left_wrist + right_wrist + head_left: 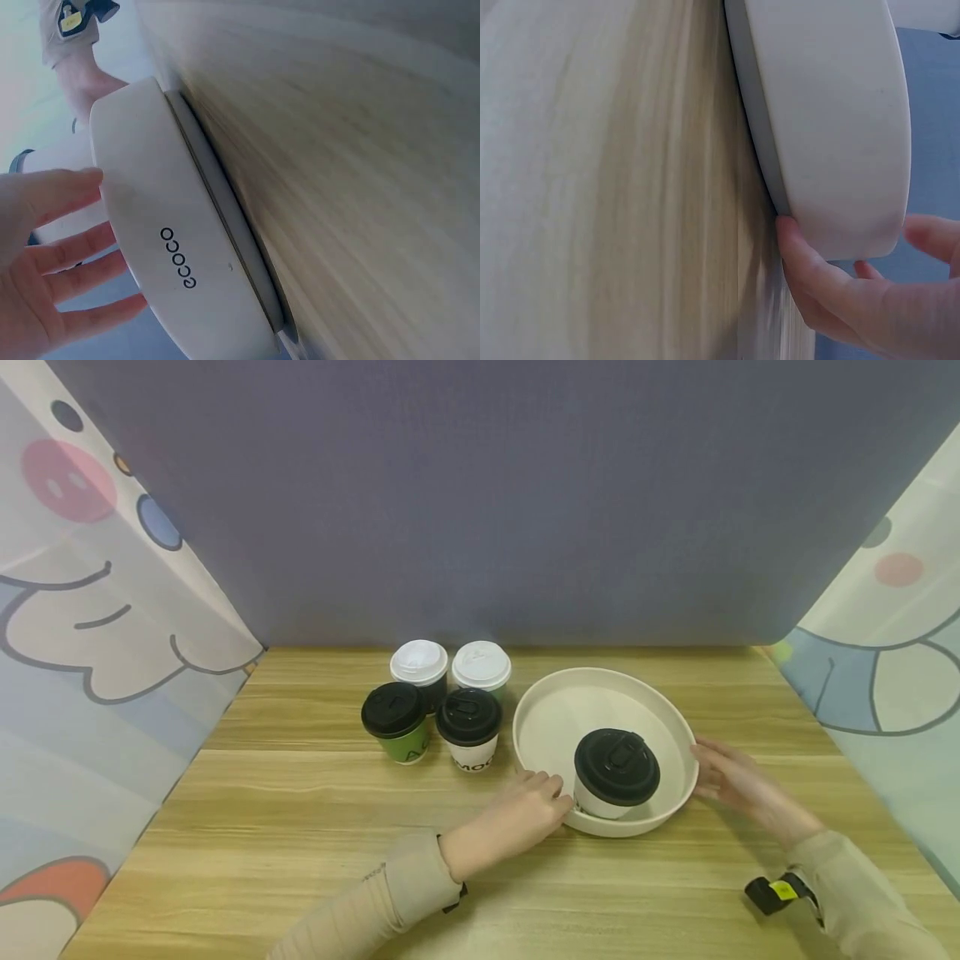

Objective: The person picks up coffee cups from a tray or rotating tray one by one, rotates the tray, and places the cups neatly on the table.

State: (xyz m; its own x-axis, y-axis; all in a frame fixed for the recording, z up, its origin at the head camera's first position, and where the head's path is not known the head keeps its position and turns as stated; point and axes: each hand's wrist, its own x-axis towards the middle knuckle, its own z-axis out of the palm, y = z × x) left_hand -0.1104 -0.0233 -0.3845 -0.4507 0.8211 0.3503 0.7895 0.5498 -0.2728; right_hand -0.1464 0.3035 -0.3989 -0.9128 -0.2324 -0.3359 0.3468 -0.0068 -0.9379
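Note:
A round cream turntable tray (555,710) marked "ecoco" stands on the table, with a narrower base ring (217,172) under its wall. Inside it, near the front, is a white paper coffee cup with a black lid (617,767). My left hand (528,810) holds the tray's front-left rim, close to that cup; in the left wrist view its thumb (75,180) touches the rim and the fingertips pass behind it. On the tray's right side, my right hand (738,781) grips the wall, one finger (799,244) low by the base and the thumb (930,234) at the rim.
Left of the tray stand a green cup with a black lid (395,718) and a white cup with a black lid (470,727). Behind them are two white-lidded cups (418,664) (482,667). A grey panel (525,510) rises at the table's back edge.

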